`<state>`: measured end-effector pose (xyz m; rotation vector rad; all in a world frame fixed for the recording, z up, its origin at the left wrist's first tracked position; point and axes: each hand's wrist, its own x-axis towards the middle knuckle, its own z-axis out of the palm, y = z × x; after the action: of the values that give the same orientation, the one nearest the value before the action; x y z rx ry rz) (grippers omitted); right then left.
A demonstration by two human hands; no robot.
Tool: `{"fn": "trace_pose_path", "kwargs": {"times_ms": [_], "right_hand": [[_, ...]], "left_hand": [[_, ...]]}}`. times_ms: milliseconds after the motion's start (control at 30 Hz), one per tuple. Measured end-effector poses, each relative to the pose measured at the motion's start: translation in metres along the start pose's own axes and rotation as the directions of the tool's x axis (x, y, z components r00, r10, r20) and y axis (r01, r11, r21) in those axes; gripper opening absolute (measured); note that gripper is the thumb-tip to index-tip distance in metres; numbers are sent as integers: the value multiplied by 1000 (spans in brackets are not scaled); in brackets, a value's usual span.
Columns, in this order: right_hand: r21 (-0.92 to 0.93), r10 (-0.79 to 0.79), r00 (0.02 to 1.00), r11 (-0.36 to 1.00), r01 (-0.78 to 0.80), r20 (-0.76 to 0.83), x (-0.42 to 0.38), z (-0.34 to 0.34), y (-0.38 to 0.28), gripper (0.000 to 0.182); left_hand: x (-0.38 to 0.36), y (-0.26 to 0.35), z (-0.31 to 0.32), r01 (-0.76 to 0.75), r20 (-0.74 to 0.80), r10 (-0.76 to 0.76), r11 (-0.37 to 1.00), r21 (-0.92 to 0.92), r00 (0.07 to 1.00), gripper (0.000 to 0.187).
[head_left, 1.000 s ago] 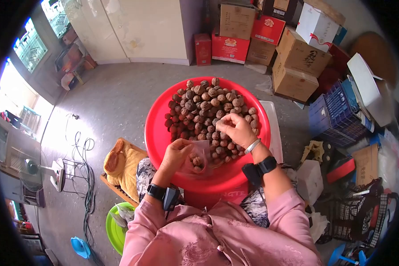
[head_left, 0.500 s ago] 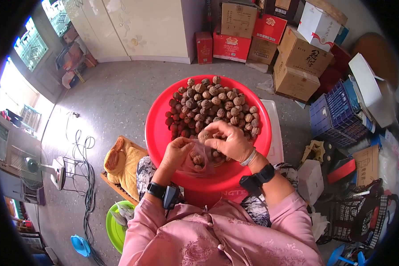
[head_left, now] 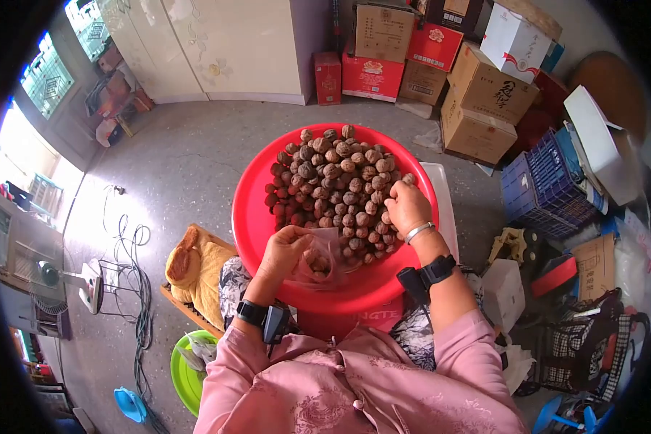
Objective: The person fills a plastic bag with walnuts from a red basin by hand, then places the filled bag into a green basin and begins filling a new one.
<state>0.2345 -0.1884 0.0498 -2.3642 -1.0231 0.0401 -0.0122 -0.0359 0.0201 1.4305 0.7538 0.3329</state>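
A wide red basin (head_left: 253, 224) in front of me holds a heap of brown walnuts (head_left: 333, 171). My left hand (head_left: 286, 253), closed, pinches the rim of a thin clear plastic bag (head_left: 330, 264) at the basin's near left; several walnuts show inside the bag. My right hand (head_left: 410, 210) reaches over the right side of the heap, its fingers curled down on the walnuts there. Whatever those fingertips hold, if anything, is hidden behind the hand.
A yellow cushioned seat (head_left: 208, 271) and a green basin (head_left: 184, 380) are at the left, near cables (head_left: 143, 311) and a fan (head_left: 50, 273). Cardboard boxes (head_left: 477, 134) stand behind right, a blue crate (head_left: 539, 188) at the right.
My right hand has moved from the bag's opening out to the right side of the walnut heap. My left hand still holds the bag. The view has shifted slightly.
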Motion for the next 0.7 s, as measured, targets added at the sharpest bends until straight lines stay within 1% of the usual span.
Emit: {"fn": "trace_pose_path", "kwargs": {"times_ms": [33, 67, 100, 167, 200, 400, 433, 500, 533, 567, 633, 700], "right_hand": [[-149, 34, 998, 988, -26, 50, 0, -2, 0, 19], [-212, 94, 989, 975, -68, 117, -1, -1, -1, 25], [-212, 95, 989, 975, -68, 118, -3, -1, -5, 25], [-346, 215, 942, 931, -117, 259, -5, 0, -13, 28], [-362, 205, 947, 926, -107, 246, -6, 6, -11, 30], [-383, 183, 952, 920, -78, 245, -1, 29, 5, 28], [-383, 182, 952, 920, -78, 244, 0, 31, 7, 28], [-383, 176, 953, 921, -72, 245, 1, 30, 5, 17], [-382, 175, 953, 921, -71, 246, 2, 26, 2, 17], [-347, 183, 952, 934, -90, 247, 2, 21, 0, 18], [-312, 192, 950, 944, -110, 247, 2, 17, -1, 20], [-158, 118, 960, 984, -79, 253, 3, 18, 6, 24]], "left_hand": [[-1, 1, 0, 8, -1, -8, 1000, -6, 1000, 11], [-1, 2, 0, 16, -3, -16, 1000, -11, 1000, 11], [-2, 3, 0, 17, -3, -17, 1000, -11, 1000, 11], [-2, 4, -1, 13, 10, -13, 1000, 9, 1000, 12], [-1, 3, -1, 13, 10, -13, 1000, 10, 1000, 12], [1, 0, -1, -52, 19, 52, 999, -6, 998, 13], [4, -5, -2, -70, 17, 69, 997, 15, 997, 13], [5, -6, -3, -87, 15, 86, 996, 35, 996, 13], [4, -5, -4, -48, 16, 47, 998, 50, 999, 13], [3, -3, -4, -9, 17, 8, 998, 64, 1000, 13], [1, 1, -4, -3, 23, 1, 998, 61, 1000, 14], [2, -2, -4, 4, 28, -6, 998, 58, 1000, 14]]}}
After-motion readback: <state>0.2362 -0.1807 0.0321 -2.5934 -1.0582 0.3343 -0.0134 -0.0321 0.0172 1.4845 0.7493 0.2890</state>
